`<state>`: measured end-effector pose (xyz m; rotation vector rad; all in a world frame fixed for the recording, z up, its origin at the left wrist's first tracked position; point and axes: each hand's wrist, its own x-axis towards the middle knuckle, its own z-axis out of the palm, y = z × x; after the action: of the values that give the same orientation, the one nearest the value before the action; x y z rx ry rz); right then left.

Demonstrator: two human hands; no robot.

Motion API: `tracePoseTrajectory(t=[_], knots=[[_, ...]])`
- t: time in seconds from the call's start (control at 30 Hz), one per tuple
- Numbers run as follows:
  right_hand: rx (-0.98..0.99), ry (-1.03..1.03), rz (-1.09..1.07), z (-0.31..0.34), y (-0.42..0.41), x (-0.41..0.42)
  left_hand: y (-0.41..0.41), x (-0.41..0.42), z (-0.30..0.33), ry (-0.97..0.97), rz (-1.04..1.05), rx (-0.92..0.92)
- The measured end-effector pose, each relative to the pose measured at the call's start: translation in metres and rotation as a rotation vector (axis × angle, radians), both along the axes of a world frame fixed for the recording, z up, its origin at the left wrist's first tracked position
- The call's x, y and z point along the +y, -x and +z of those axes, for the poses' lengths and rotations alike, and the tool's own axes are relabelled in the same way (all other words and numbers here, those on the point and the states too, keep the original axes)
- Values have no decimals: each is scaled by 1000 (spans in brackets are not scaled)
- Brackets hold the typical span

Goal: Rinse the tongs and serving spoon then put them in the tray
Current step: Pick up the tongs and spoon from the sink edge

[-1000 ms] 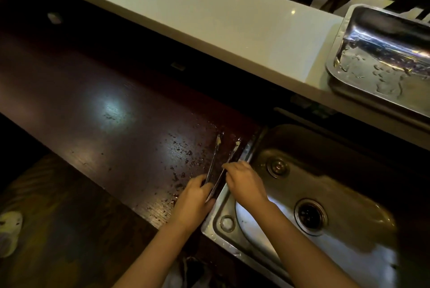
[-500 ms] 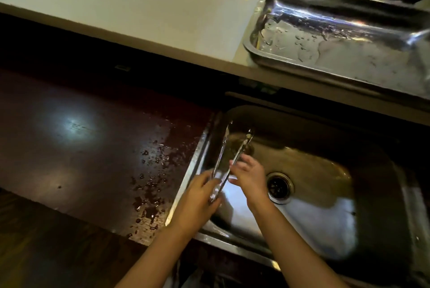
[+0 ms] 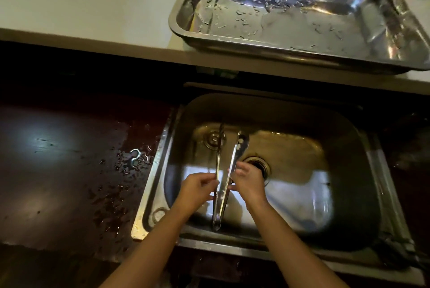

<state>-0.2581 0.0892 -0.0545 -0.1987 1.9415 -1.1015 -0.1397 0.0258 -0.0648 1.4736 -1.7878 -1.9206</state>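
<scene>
Metal tongs [image 3: 229,159] hang over the steel sink [image 3: 349,194], arms spread, tips pointing away from me, with white bits stuck on the right tip. My left hand [image 3: 197,189] grips the left arm near its middle. My right hand [image 3: 247,180] holds the right arm from the other side. The joined end of the tongs points toward me, below both hands. A wet steel tray [image 3: 290,59] sits on the pale raised counter behind the sink, with nothing in it. No serving spoon shows in this view.
A dark wooden counter [image 3: 69,171] lies left of the sink, wet with droplets near the sink rim. The drain [image 3: 257,164] is just behind my right hand. A pale raised counter [image 3: 93,4] runs along the back.
The tongs moved from the wet wooden counter to over the sink basin, carried by both hands. The view swung right, bringing the whole tray into sight.
</scene>
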Motion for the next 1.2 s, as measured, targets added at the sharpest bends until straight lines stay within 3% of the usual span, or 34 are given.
tracePoseTrajectory(t=[0.43, 0.57, 0.93, 1.2], knots=[[23, -170, 24, -90, 36, -7, 49, -13, -92, -88, 6, -230], [-21, -196, -23, -114, 36, -5, 55, -10, -113, -38, 8, -323], [99, -241, 90, -144, 42, -7, 64, -3, -145, 109, -14, -417], [238, -263, 216, -134, 44, 6, 62, -5, -128, 222, -199, -488]])
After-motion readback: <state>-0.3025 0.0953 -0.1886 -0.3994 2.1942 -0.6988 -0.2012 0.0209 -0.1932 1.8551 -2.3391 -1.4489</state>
